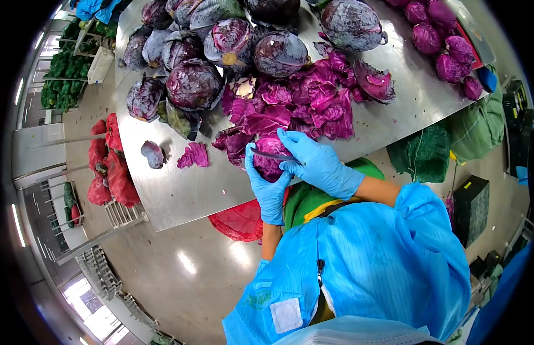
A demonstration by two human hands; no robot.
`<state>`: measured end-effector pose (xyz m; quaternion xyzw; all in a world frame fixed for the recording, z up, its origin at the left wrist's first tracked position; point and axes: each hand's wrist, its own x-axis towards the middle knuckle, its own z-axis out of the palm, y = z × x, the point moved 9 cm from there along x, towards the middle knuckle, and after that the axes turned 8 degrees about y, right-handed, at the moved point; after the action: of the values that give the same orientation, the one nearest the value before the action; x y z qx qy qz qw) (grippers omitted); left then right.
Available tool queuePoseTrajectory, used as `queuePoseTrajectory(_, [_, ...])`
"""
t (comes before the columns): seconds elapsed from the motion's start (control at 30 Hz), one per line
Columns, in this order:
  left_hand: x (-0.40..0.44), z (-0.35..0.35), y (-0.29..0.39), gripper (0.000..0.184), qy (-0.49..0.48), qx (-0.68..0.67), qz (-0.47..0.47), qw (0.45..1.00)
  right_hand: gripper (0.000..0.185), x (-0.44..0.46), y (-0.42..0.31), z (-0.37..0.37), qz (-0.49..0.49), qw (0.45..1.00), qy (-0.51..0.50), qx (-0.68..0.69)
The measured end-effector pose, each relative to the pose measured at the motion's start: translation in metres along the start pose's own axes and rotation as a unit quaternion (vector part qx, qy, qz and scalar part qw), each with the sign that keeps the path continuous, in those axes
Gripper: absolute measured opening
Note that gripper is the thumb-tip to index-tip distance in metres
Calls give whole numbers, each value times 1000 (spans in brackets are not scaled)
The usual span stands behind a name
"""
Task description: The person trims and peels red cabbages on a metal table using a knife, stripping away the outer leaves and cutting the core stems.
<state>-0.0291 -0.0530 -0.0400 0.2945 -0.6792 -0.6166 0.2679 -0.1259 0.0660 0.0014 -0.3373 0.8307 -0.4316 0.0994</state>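
Note:
Blue gloves cover both hands. My left hand is wrapped around a small peeled red cabbage at the table's near edge. In my right hand is a knife, its dark narrow blade lying across the cabbage; the handle is hidden by the fingers. Just beyond the cabbage lies a heap of torn purple leaves. Whole red cabbages with dull outer leaves are piled behind and to the left of it.
The steel table ends just in front of me. Peeled cabbages gather at the right corner. Loose leaf pieces lie on the left. Red net sacks stand beyond the left edge, a green sack on the right.

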Motion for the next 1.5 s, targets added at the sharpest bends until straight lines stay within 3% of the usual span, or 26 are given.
queuePoseTrajectory(0.07, [0, 5, 12, 104, 1, 40, 22, 999, 72, -5, -3, -6, -33, 998, 52, -26])
queuePoseTrajectory(0.27, [-3, 8, 10, 104, 6, 55, 45, 997, 71, -10, 3, -13, -42, 996, 72, -18])
queuePoseTrajectory(0.37, [-4, 10, 12, 102, 1, 66, 74, 995, 53, -8, 13, -17, 7, 994, 84, 74])
queuePoseTrajectory(0.4, [-4, 11, 13, 102, 0, 82, 85, 993, 49, -8, 24, -10, 51, 982, 70, 168])
queuePoseTrajectory(0.5, [-6, 15, 19, 100, -8, 121, 106, 987, 39, -6, 50, 10, 164, 893, 33, 418])
queuePoseTrajectory(0.7, [-6, 19, 26, 100, -26, 127, 99, 987, 27, -5, 51, 0, 141, 930, 34, 337])
queuePoseTrajectory(0.83, [-1, 10, 17, 101, 3, 55, 3, 998, 25, -21, 55, -30, 137, 932, 56, 331])
queuePoseTrajectory(0.9, [0, 10, 14, 102, 5, 57, 13, 998, 27, -29, 79, -60, 307, 841, 144, 421])
queuePoseTrajectory(0.93, [-1, 7, 15, 102, 5, 61, 18, 998, 38, -32, 95, -73, 374, 869, 136, 295])
queuePoseTrajectory(1.0, [1, 4, 14, 102, 7, 43, -3, 999, 45, -16, 89, -96, 122, 953, 252, 118])
queuePoseTrajectory(1.07, [3, -1, 11, 101, 13, 25, -16, 999, 44, -17, 89, -58, 133, 942, 179, 253])
queuePoseTrajectory(1.13, [7, -9, 6, 99, 24, 11, -19, 999, 38, -13, 64, -41, 88, 968, 108, 208])
queuePoseTrajectory(1.2, [5, -23, 21, 97, 62, 60, 71, 994, 40, -16, 66, -4, 264, 913, -29, 310])
queuePoseTrajectory(1.27, [15, -8, 58, 101, -64, 279, 236, 929, 41, -2, 42, 9, 198, 928, -74, 308])
queuePoseTrajectory(1.3, [16, 4, 63, 111, -135, 313, 230, 911, 41, 11, 32, 17, 119, 947, -47, 295])
queuePoseTrajectory(1.37, [23, -1, 64, 124, -146, 371, 198, 895, 43, 16, 36, 25, 103, 948, -76, 292])
queuePoseTrajectory(1.43, [33, -16, 58, 127, -156, 395, 127, 896, 48, 12, 35, 27, 284, 884, -142, 343])
queuePoseTrajectory(1.5, [42, -30, 55, 125, -141, 380, 90, 910, 48, 4, 36, 23, 295, 877, -126, 357])
